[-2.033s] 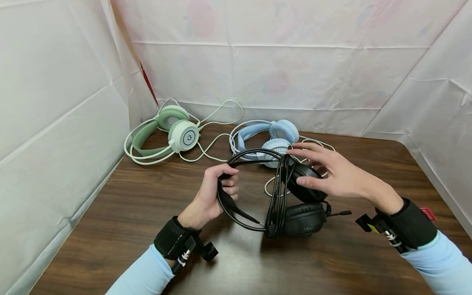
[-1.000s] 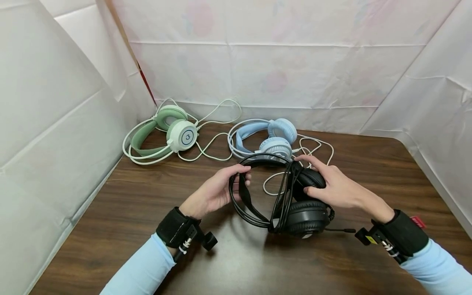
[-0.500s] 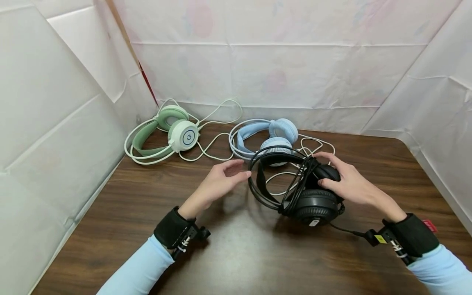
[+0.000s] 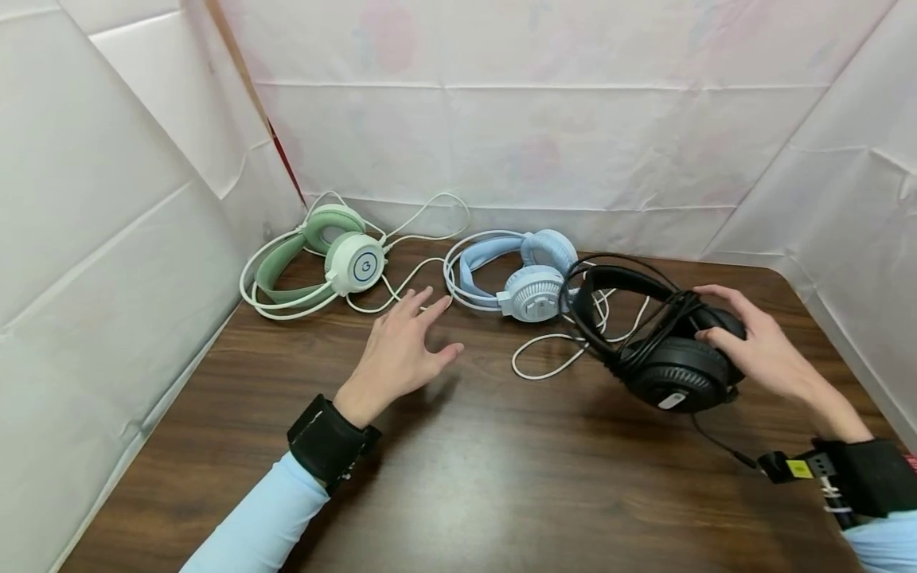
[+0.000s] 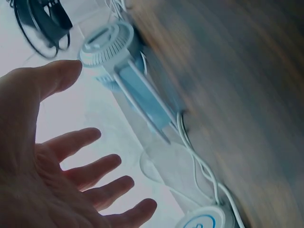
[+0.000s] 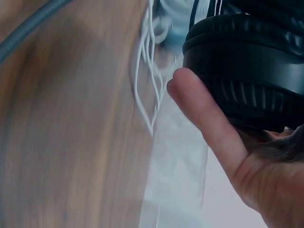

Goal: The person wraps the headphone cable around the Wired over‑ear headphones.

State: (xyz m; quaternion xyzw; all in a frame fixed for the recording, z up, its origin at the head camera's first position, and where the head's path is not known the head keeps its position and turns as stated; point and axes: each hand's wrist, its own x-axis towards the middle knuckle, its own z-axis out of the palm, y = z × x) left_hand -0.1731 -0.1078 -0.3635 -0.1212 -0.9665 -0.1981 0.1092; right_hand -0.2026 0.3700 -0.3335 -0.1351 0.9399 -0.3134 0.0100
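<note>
Black over-ear headphones [image 4: 677,370] with a bundled black cable and a thin microphone boom are on the right in the head view. My right hand [image 4: 762,346] grips them by the far ear cup, thumb on one side and fingers on the other. In the right wrist view an ear cup [image 6: 247,66] fills the upper right, with a digit against it. My left hand [image 4: 401,350] holds nothing; its fingers are spread over the table, in front of the green headphones' cable. The left wrist view shows the open palm [image 5: 52,161], with blue headphones [image 5: 109,45] beyond it.
Green and white headphones [image 4: 354,263] lie at the back left of the wooden table [image 4: 458,493]. Light blue headphones [image 4: 537,294] lie at the back middle, their white cable [image 4: 537,376] looping forward. White sheeting [image 4: 458,143] walls the back and both sides.
My left hand has let go of the black headphones' headband and drawn back to the left. My right hand has taken hold of the ear cup and carried the headphones to the right.
</note>
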